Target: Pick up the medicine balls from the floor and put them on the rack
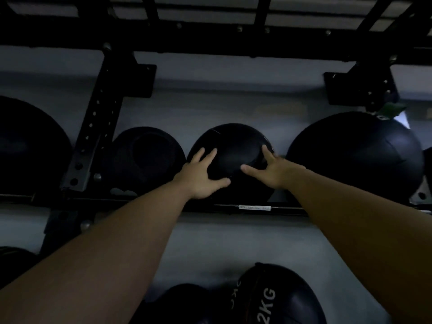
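Now both hands, left hand point(200, 176) and right hand point(272, 168), spread flat against a smooth black medicine ball point(233, 148) on the rack point(93, 127).

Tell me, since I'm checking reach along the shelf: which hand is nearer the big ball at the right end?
Right. The right hand rests on the middle ball, on the side facing the big ball; the left hand is on the middle ball's far side.

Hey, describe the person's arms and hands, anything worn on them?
Both forearms are bare to the frame edge, with no sleeves showing. The left hand and right hand wear no gloves, and no rings, watch or wristbands are visible in the dim light.
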The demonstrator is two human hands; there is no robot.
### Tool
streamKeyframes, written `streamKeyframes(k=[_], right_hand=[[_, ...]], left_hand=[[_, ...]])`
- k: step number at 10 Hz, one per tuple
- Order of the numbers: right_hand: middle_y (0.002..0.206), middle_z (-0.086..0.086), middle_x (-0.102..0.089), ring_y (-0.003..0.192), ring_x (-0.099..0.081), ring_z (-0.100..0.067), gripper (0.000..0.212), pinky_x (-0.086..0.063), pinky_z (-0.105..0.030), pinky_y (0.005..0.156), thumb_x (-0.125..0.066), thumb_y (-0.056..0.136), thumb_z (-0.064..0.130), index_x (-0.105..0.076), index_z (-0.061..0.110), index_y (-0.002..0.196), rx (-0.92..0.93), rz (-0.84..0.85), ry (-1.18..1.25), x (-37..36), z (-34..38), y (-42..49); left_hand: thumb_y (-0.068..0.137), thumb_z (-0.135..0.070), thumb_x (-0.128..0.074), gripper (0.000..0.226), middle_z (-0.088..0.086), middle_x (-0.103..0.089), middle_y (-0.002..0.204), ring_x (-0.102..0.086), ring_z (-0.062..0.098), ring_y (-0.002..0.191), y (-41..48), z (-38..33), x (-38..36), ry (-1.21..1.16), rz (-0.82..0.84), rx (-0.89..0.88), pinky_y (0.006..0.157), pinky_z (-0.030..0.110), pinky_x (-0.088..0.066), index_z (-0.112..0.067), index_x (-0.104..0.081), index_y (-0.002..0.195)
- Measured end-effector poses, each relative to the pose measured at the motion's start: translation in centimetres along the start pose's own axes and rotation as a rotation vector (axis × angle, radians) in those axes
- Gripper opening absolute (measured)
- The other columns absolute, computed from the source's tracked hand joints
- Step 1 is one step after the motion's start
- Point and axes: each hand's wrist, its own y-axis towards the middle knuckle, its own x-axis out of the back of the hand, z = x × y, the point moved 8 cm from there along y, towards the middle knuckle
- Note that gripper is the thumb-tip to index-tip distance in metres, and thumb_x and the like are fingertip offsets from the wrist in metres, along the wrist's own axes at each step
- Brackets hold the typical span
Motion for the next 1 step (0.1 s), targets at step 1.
streamKeyframes(k=[1], right_hand=[[0.167,-0.01,-0.037,0.15,-0.039,-0.032,0.111,-0.031,-0.042,0.12,-0.03,0.081,0.095,-0.032,0.021,0.163,-0.002,0.155,0.038,-0.97,-0.78,-4.82]], left_hand=[[0.087,-0.062,-0.077,0.067,-0.003,-0.059,0.148,-0.058,0.014,0.135,-6.77,3.75,-2.44,-0.215,0.094,0.024,0.115,0.036,-0.045,-0.035,-0.06,0.145]])
